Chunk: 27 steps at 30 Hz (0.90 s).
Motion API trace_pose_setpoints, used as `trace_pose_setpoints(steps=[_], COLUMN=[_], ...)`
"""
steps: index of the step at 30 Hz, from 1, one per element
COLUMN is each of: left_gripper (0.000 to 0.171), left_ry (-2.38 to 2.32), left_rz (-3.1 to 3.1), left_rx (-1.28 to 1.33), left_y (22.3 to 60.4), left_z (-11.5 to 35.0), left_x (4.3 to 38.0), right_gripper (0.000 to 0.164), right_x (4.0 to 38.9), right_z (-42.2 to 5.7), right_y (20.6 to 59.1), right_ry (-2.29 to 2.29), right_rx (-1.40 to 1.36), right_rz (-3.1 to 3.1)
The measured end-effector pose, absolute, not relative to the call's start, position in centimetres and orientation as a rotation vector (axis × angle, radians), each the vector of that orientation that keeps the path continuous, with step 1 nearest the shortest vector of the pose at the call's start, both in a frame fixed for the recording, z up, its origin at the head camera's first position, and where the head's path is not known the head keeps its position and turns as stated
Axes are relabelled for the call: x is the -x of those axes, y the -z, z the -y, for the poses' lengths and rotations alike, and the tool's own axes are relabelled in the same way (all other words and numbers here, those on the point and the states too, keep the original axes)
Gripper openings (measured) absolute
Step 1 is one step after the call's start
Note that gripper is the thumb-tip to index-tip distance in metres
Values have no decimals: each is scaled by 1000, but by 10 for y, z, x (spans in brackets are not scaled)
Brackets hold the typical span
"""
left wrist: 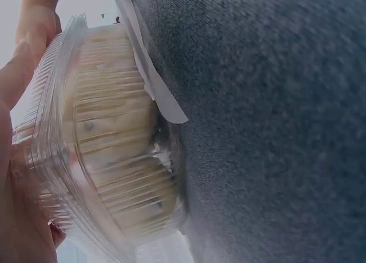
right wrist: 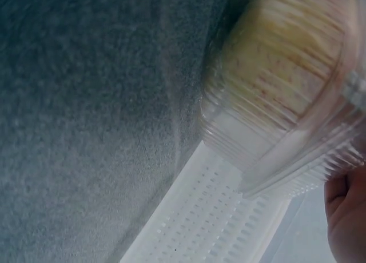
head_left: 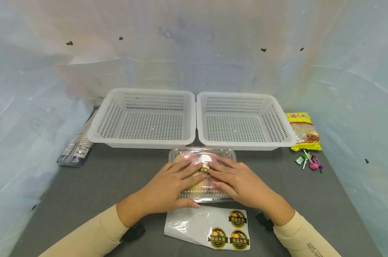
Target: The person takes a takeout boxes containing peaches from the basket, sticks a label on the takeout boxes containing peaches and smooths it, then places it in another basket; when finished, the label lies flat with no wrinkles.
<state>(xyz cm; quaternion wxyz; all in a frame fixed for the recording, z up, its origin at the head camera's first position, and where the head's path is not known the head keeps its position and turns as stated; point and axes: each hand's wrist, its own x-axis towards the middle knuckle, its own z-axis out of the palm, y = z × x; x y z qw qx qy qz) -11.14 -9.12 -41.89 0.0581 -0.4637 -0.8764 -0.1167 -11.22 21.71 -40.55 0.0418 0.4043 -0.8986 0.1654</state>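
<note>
As I look on, cloudy plastic sheeting hangs beyond the clear container and to either side of it. Under the container spreads a dark grey tabletop. Just behind the container stand two slotted white baskets, the left basket running off to its left, the right basket to its right. The container sits upright with its lid on, and pale yellowish contents show through the ribbed walls; what they are I can't make out.

Right in front of the container lies a glossy white sheet. From cream sleeves on its near side, two hands rest on its top. The left hand covers the lid's left part, fingers straight and apart, thumb out past the near edge, above the sheet. The right hand lies over the right part, fingers likewise straight and slightly apart, touching rather than clamped.

Well left of the container are printed packets in clear wrap; well right of it, a yellow bag. One round label sits on the container's lid, at both hands' fingertips, and three matching stickers are on the sheet in front of it. Smallest are the wrapped sweets, right of the container.
</note>
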Motion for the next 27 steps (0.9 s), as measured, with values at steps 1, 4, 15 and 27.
trace_pose_setpoints(steps=[1, 4, 15, 27], left_gripper=[87, 84, 83, 71], left_ry=[357, 361, 338, 966], left_rz=[2658, 2652, 2609, 2590], left_rx=[1399, 1386, 1366, 1333], left_y=[419, 422, 427, 436], left_z=[92, 94, 99, 120], left_x=[111, 111, 109, 114], right_gripper=[50, 47, 46, 42], right_x=[112, 110, 107, 103], right_z=[-218, -219, -226, -241], right_y=[405, 405, 404, 416], right_ry=[-507, -502, -540, -801], right_rx=[-1238, -1242, -1237, -1140], right_rz=[2745, 2728, 2706, 2587])
